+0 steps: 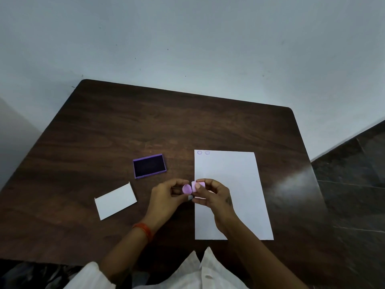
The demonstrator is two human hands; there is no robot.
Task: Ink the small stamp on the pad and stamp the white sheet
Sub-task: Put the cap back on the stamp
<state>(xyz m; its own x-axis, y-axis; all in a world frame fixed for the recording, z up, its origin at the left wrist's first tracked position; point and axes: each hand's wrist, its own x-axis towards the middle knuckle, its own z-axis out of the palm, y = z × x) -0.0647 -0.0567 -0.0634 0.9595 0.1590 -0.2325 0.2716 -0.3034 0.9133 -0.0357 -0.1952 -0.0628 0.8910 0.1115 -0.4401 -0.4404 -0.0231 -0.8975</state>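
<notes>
- stamp (199, 186), pinched in the right hand (212, 197): pale lilac-pink.
- round cap (186, 189), in the left hand (166, 197) just left of that grip: brighter lilac-purple.
- ink pad (149, 165), beyond the grip to the left: violet rim, near-black inked centre.
- white sheet (231, 184), under the right hand: plain white, two faint purple ring prints (203, 152) at its far left corner.
- card (115, 201), left of the grip: white.
- table (104, 132): dark brown wood grain.
- wrist thread (143, 229), left wrist: orange-red.
- sleeve (91, 276): cream white.

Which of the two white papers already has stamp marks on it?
The large sheet under the right hand: two round marks at its far left corner. The small card is blank.
</notes>
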